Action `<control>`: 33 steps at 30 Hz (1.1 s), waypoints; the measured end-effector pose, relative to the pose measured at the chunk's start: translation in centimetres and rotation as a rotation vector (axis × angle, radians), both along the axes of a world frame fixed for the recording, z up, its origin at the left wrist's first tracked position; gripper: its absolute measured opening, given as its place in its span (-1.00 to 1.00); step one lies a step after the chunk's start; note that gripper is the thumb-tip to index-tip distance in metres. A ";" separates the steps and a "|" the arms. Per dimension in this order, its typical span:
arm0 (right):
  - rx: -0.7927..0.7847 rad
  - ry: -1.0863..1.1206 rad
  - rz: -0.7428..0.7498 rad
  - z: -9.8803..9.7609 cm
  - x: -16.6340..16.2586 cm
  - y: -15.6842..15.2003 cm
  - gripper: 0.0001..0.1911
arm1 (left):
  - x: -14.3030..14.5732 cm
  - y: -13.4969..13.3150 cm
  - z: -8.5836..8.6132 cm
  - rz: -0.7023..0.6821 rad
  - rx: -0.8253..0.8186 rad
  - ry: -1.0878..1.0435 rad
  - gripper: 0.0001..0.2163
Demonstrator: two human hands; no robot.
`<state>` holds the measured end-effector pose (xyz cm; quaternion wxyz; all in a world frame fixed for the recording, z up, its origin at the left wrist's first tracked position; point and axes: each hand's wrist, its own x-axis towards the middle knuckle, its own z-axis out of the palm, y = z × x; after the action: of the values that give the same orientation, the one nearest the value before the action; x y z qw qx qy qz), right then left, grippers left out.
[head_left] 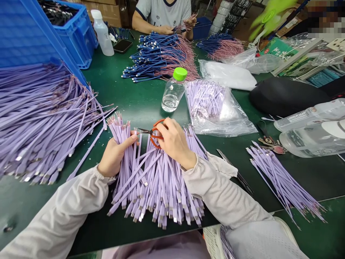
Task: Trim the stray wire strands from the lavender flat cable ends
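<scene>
A blue plastic crate (77, 39) at the upper left holds a tangle of dark cables, and a second blue crate (29, 32) leans in front of it, with a large heap of lilac flat cables (45, 122) lying against its side. Right of centre, a clear plastic bag (218, 126) holds more lilac cables. A white plastic basket (212, 244) sits at the bottom edge.

The left hand (117, 154) is curled closed around a thick bunch of lilac cables (153, 187), which fans out down the table with metal plugs at its lower ends. The right hand (175, 142) is half closed over orange-handled scissors (156, 133), their steel blades pointing left, close to the left thumb and beside the bunch's thin wire ends. Pale grey sleeves cover both arms.

The table (94, 230) is dark green. On it stand a water bottle with a green cap (174, 90) and a taller plastic bottle (102, 32), with a phone (122, 45) just beside the taller one. A looser lilac bundle (283, 180) lies at the right, near metal tweezers (234, 171). At the top, a co-worker's hands (183, 27) work a small cable bunch, facing a pile of blue cables with pink wires (161, 57).
</scene>
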<state>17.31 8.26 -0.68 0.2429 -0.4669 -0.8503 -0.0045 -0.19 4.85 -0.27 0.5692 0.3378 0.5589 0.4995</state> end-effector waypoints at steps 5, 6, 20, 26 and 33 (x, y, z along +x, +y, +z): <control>0.065 -0.136 -0.073 0.1 0.2 -0.1 -0.71 | -0.2 -0.1 0.1 0.012 -0.023 -0.074 -0.69; 0.070 -0.139 -0.078 0.1 0.1 -0.1 -0.71 | -0.2 -0.1 0.0 0.009 -0.019 -0.077 -0.69; -0.024 -0.103 -0.131 0.0 0.1 -0.3 -0.75 | 0.1 0.0 0.1 0.030 -0.013 0.008 -0.66; 0.012 -0.114 -0.001 0.5 0.0 -0.4 -0.68 | -0.1 0.0 -0.2 0.043 0.037 0.131 -0.66; 0.040 -0.174 -0.017 0.5 0.1 -0.3 -0.69 | -0.1 0.0 -0.3 0.025 0.062 0.155 -0.72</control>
<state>17.41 7.92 -0.19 0.1774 -0.4670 -0.8639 -0.0642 -0.34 4.83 -0.53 0.5073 0.3860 0.5896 0.4960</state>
